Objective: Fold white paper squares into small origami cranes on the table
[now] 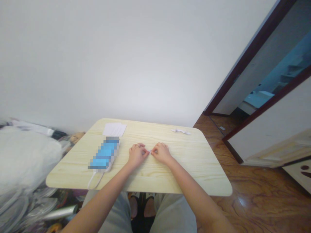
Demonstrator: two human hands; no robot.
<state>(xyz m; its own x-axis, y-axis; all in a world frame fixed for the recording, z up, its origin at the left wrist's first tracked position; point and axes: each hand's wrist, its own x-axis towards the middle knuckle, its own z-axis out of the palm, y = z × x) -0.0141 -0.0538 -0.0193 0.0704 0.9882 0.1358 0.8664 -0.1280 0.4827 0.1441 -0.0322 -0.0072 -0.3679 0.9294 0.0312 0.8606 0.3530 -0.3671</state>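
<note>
My left hand (136, 154) and my right hand (161, 152) meet at the middle of a pale wooden table (194, 168). Both are closed in a pinch on one small white piece, probably folded paper (149, 151), held between the fingertips just above the tabletop. Most of that piece is hidden by my fingers. A stack of white paper sheets (114, 129) lies at the far left of the table. A small folded white paper shape (180, 131) rests near the far right edge.
A blurred blue and white device (105, 154) with a white cable (95, 180) lies left of my hands. White bedding and clutter (24, 161) fill the left side. Wooden floor (255, 194) and an open doorway (267, 84) are on the right.
</note>
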